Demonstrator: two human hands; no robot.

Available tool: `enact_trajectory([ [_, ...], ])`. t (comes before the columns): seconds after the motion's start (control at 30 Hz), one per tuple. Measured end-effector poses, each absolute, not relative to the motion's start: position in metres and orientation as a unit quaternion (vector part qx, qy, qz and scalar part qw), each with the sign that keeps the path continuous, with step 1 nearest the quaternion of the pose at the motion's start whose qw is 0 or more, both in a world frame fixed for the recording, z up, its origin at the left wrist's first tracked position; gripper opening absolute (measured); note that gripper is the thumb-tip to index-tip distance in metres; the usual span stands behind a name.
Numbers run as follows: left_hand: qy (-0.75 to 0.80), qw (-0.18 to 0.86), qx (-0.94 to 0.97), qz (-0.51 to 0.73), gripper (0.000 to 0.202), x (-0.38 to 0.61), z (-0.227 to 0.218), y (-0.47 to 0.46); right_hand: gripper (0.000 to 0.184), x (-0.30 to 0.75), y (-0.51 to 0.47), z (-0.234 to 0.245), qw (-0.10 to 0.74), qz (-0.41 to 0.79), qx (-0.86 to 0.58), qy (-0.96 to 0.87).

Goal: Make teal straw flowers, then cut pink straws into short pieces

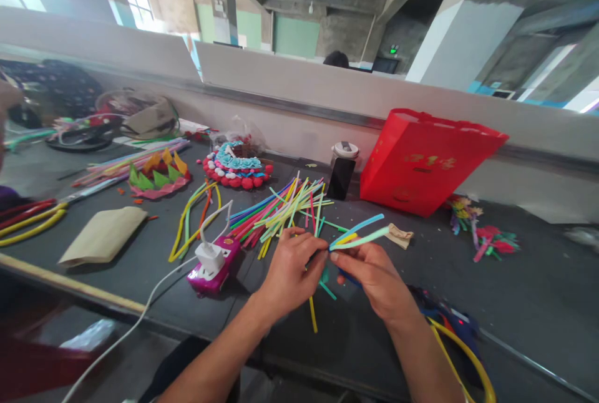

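My left hand (297, 266) and my right hand (377, 275) meet in front of me, fingertips pinched close together on a small bundle of pipe cleaners (360, 234). Light blue, yellow and mint green ends fan out to the upper right. Fingers cover the point where the strands join. Beneath the hands lie loose yellow and teal pipe cleaners (312, 314). Just beyond my left hand is a loose pile of cut pipe cleaners (285, 209) in many colours. A small tan scrap (400, 236) rests past my right fingers.
A purple power strip (219, 266) with a white charger and cable sits left. Behind stand a phone (341, 178), a lidded cup (346, 150) and a red bag (421, 166). Pipe-cleaner flowers (496, 241) and a dark blue tool (449, 319) lie right; scissors (37, 216) far left.
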State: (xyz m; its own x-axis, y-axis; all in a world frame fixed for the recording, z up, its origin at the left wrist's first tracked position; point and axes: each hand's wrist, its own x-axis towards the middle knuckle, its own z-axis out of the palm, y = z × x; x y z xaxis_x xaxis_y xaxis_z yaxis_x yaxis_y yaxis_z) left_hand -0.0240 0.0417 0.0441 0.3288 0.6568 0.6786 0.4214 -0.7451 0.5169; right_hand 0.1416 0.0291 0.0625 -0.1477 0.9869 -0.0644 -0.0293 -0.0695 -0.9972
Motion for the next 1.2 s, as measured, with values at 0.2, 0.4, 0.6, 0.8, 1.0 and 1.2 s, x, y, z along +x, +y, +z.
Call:
enact_trajectory([
  [0.2,0.331,0.174,0.826,0.422,0.013,-0.030,0.048,0.043,0.017,0.142,0.028,0.064,0.424,0.515,-0.516,-0.537],
  [0.4,0.342,0.254,0.814,0.394,0.013,-0.035,0.051,0.046,0.015,0.141,0.027,0.068,0.386,0.434,-0.561,-0.591],
  [0.6,0.357,0.293,0.787,0.409,0.013,-0.034,0.055,0.045,0.018,0.142,0.027,0.064,0.384,0.448,-0.550,-0.591],
  [0.8,0.367,0.317,0.743,0.461,0.012,-0.031,0.053,0.042,0.015,0.143,0.028,0.061,0.416,0.451,-0.513,-0.600],
  [1.0,0.348,0.490,0.656,0.457,0.017,-0.030,0.051,0.042,0.013,0.142,0.024,0.068,0.458,0.475,-0.477,-0.580],
  [1.2,0.320,0.573,0.623,0.426,0.023,-0.033,0.046,0.044,0.016,0.146,0.025,0.065,0.441,0.589,-0.436,-0.518],
])
